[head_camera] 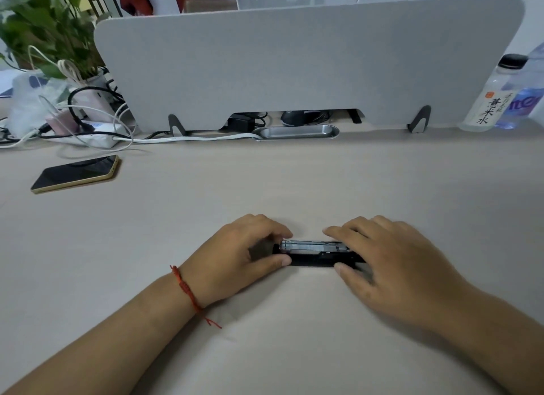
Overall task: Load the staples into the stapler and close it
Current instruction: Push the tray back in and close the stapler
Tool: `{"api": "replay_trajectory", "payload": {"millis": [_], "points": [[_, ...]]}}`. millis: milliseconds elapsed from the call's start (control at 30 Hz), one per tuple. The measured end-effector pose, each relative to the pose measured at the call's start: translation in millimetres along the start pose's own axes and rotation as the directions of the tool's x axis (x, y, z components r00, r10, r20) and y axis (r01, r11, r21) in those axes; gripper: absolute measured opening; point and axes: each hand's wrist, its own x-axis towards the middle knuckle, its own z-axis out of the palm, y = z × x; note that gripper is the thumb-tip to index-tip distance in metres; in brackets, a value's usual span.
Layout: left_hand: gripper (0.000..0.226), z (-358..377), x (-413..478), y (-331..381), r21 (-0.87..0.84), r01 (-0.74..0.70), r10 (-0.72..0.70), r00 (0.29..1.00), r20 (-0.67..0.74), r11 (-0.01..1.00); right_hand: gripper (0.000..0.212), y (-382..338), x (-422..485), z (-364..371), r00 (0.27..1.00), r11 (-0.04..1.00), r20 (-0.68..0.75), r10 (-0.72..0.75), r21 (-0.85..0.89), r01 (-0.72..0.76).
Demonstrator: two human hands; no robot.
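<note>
A small black stapler (pixel 313 258) lies flat on the beige desk, its long side facing me, with a grey metal staple channel (pixel 312 245) showing along its top. My left hand (pixel 244 253) pinches its left end between thumb and fingers. My right hand (pixel 388 256) covers its right end, thumb at the near edge and fingers over the far side. I cannot tell whether staples sit in the channel. The stapler's lid is hidden by my hands or out of sight.
A phone (pixel 76 174) lies face up at the left. Behind it are a power strip with tangled cables (pixel 88 130) and a potted plant (pixel 50 32). A grey divider panel (pixel 294 65) bounds the desk's far edge, with a metal cable tray (pixel 297 131) below it. Two bottles (pixel 497 97) stand far right.
</note>
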Motion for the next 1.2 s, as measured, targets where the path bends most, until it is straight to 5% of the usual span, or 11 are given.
{"api": "replay_trajectory", "payload": {"millis": [133,267,400,667,867,1200], "points": [[0.019,0.0,2.7,-1.8,-0.039,0.013,-0.011,0.999,0.037,0.999,0.063,24.2,-6.9,-24.2,0.988,0.994,0.126,0.085,-0.083,-0.075],[0.016,-0.4,2.0,-2.2,-0.082,0.046,-0.042,0.998,0.045,0.996,0.056,47.8,-26.6,-41.8,0.964,0.979,0.172,0.203,-0.008,-0.205],[0.017,-1.3,2.3,-2.2,-0.127,0.098,-0.094,0.995,0.037,0.987,0.026,52.2,-31.3,-45.6,0.954,0.947,0.173,0.245,0.169,-0.274],[0.013,0.1,1.5,-0.3,-0.206,0.149,-0.154,0.988,-0.006,0.967,0.031,52.0,-26.5,-51.7,0.938,0.801,0.171,0.302,0.488,-0.347],[0.011,2.7,4.5,8.1,-0.177,0.128,-0.129,0.992,0.006,0.976,0.032,32.4,-10.6,-68.3,0.962,0.620,0.087,0.261,0.748,-0.236],[0.019,1.5,4.9,11.9,-0.176,0.173,-0.175,0.985,0.007,0.969,0.034,-28.5,28.0,-19.3,0.990,0.795,-0.077,0.119,0.604,-0.049]]}}
